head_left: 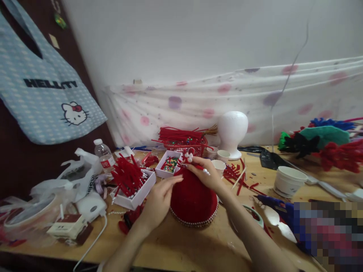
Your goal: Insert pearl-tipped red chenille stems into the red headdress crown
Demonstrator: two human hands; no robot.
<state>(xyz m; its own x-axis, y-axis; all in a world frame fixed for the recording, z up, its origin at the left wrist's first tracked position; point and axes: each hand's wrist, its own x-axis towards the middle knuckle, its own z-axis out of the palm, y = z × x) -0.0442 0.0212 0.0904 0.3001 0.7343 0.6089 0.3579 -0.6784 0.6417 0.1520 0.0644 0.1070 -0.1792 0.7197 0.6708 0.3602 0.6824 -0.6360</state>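
A red velvet cap-like dome, edged with strings of pearl beads, sits on the table in front of me. My left hand lies along its left side with the fingers stretched out and close together, holding nothing I can see. Over the top of the dome, my right hand is closed around red fuzzy stems with white beads. More white beads poke out beside its fingers. The fingertips partly hide where the stems meet the dome.
Left of the dome, a white box holds red stems with beads. Behind stand a box of small beads, a red basket and a white foam head. Paper cups, a bottle and a glue-gun-like blue tool surround it.
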